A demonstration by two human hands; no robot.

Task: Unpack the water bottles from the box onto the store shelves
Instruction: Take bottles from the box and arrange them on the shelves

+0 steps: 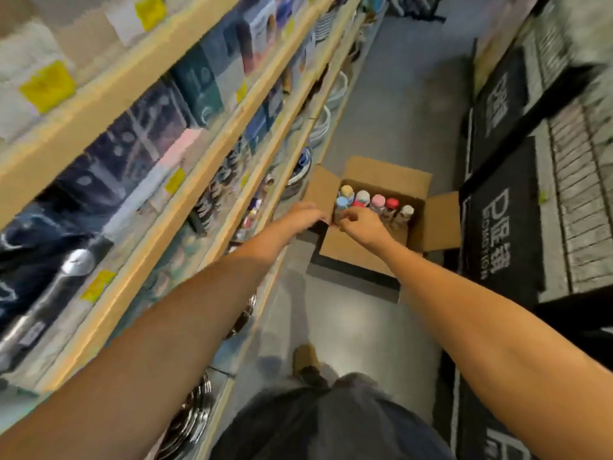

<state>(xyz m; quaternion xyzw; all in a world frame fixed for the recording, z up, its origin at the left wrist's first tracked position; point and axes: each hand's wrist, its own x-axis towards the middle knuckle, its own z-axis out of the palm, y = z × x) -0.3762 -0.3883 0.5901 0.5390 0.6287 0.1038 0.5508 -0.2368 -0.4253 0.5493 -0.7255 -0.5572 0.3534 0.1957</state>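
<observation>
Head view: box [384,171] of bottles [377,201], flaps open.
Left hand [306,214]: at box edge, grip unclear.
Right hand [361,227]: over bottles, grip unclear.

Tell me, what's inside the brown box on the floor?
Water bottles stand inside the box, caps yellow, white, pink, red and blue. The left hand and right hand cover its near corner, so anything there is hidden.

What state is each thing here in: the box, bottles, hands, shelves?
box: on the floor, flaps open.
water bottles: upright in the box, capped.
left hand: at the box's left flap, grip unclear.
right hand: at the box's near edge, fingers curled, grip unclear.
shelves: stocked.
</observation>
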